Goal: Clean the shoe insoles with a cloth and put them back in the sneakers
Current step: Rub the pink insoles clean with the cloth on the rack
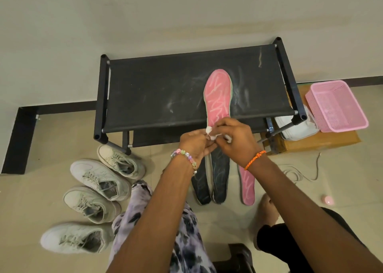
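Four sneakers [97,191] wait on the floor at near left, two dark insoles [211,181] and a second pink insole [247,187] lying just right of them. Up from there, left hand [193,143] and right hand [236,136] meet, both pinching a small white cloth [211,130] at the heel of the pink insole [217,96] on the black rack [165,94]. Best bunch that cloth firm, pin the heel, then stroke toward the far toe.

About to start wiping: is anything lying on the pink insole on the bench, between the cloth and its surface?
Nothing visible. The pink insole lies bare on the black bench; both hands, left hand and right hand, hold the white cloth at its near end.
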